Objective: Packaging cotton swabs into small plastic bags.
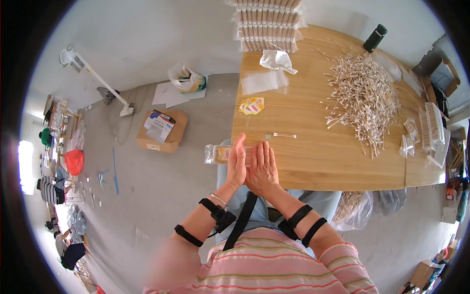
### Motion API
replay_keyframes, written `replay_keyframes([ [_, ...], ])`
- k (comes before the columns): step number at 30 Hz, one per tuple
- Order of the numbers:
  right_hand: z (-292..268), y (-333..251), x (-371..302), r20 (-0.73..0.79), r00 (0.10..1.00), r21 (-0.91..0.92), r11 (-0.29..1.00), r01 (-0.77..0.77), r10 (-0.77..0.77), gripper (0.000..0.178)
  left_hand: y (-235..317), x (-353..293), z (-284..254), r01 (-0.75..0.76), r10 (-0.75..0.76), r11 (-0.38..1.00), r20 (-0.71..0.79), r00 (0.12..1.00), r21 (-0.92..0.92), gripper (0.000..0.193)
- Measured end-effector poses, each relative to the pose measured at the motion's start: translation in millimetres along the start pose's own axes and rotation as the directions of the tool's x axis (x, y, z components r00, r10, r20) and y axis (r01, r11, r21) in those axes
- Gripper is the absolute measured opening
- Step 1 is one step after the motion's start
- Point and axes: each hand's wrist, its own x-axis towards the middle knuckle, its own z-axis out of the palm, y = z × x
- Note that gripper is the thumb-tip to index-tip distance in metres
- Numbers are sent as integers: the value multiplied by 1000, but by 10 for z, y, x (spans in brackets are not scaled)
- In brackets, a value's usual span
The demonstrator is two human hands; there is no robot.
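A clear packet of cotton swabs [223, 154] with a yellow card inside lies at the table's near left edge, its left end sticking out past the edge. My left hand [237, 164] stands on its side across the packet, fingers straight and together. Flat over the packet's right part, my right hand [263, 169] presses with fingers stretched out, hiding that end. Neither hand is closed round anything. Just beyond my right fingertips lie a few loose cotton swabs [285, 135]. Several yellow cards [252, 106] rest farther up the left edge.
A large heap of loose cotton swabs [364, 93] covers the table's right side. Clear plastic bags [264, 82] lie at the far left, before stacked swab packs [268, 24]. A dark green bottle [375, 38] stands at the back. On the floor sits a cardboard box [164, 130].
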Motion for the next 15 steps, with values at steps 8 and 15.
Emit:
replay_keyframes([
  [8,-22,-55,6,-21,1000,22,1000,-6,7,75,-194,62,-687,-73,162,708,-60,985,702,53],
  [15,60,-75,49,-5,1000,35,999,-16,16,79,-501,139,-731,243,-249,938,-11,969,246,54],
])
